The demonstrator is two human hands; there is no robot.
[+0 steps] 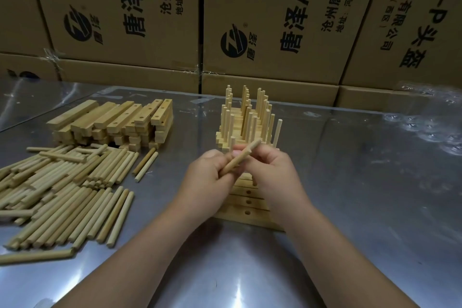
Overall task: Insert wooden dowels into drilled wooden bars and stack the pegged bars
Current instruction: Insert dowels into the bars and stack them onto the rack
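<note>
The left hand point(212, 170) and right hand point(271, 165) both pinch one tilted wooden dowel point(246, 151) just in front of the stack of pegged bars point(246, 120). Drilled bars point(247, 201) lie below the hands, on the near side of that stack. Loose dowels point(62, 182) lie well left of it.

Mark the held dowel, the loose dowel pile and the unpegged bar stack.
held dowel point(241, 157), head view, mid-shaft.
loose dowel pile point(62, 182), head view, centre of pile.
unpegged bar stack point(116, 114), head view, a top bar's face.
</note>
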